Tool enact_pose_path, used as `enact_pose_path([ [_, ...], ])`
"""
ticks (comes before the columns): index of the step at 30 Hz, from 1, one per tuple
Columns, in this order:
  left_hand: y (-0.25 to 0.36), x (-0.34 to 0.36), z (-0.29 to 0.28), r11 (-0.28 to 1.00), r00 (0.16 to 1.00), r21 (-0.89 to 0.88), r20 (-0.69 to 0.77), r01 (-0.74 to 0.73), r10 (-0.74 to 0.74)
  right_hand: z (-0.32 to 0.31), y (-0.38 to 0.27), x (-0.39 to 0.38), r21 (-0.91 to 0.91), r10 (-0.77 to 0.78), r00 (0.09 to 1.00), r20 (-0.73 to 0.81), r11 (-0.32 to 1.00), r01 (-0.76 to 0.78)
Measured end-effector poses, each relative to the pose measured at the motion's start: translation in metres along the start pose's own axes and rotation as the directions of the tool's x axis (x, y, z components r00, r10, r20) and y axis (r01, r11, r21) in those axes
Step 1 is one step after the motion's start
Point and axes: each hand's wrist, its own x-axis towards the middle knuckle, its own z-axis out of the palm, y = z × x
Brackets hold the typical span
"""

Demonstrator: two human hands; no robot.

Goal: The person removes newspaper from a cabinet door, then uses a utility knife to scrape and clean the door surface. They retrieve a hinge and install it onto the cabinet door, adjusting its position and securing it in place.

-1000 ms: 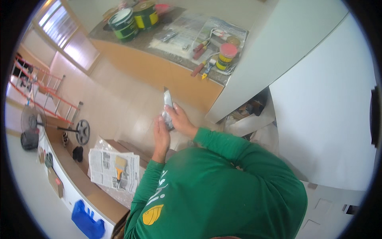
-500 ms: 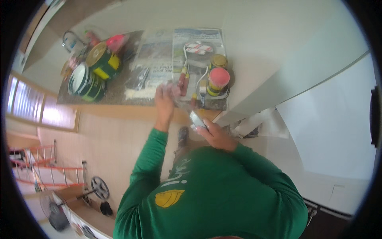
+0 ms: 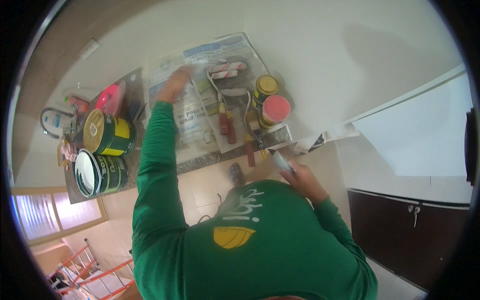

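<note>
My left hand [image 3: 176,82] reaches over the newspaper [image 3: 192,122] on the counter, its fingers smeared by motion; whether it holds anything cannot be made out. Low in front of the counter's near right corner, my right hand [image 3: 304,181] is closed around a pale grey, flat oblong object [image 3: 283,163]. Ahead of it lie a paintbrush [image 3: 253,121] and paint rollers with reddish handles [image 3: 223,122]. Two white roller covers with red marks [image 3: 227,67] rest farther back on the newspaper.
A gold-lidded can [image 3: 267,84] and a pink-topped can [image 3: 276,108] stand at the counter's right. Two large dark green paint buckets [image 3: 116,135] occupy its left end, near a pink container [image 3: 107,98] and a curved faucet [image 3: 44,117]. An orange ladder [image 3: 107,276] is at lower left.
My left hand has moved up and left, from the counter's near edge to the far part of the newspaper. My right hand has shifted right and slightly down, still gripping the grey object. The view has turned.
</note>
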Motion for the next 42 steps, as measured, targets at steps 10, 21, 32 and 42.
enact_pose_path([
  [10,0.099,-0.119,0.027,0.972,0.911,-0.029,-0.357,-0.231,0.206,-0.004,0.119,-0.115,0.151,0.361,0.907,-0.217,0.93,-0.334],
  [21,0.227,-0.298,0.432,0.922,0.796,-0.375,0.526,-0.098,0.298,-0.028,0.324,-0.309,0.421,0.607,0.566,-0.558,0.795,-0.436],
  [32,0.364,-0.255,0.605,-0.131,0.727,-0.719,0.687,0.683,0.016,-0.114,0.394,-0.369,0.815,0.772,0.353,-0.528,0.578,-0.045],
  [42,0.394,-0.236,0.636,-0.116,0.56,-0.584,0.675,0.803,0.481,-0.224,0.462,-0.37,0.773,0.749,0.437,-0.498,0.612,-0.168],
])
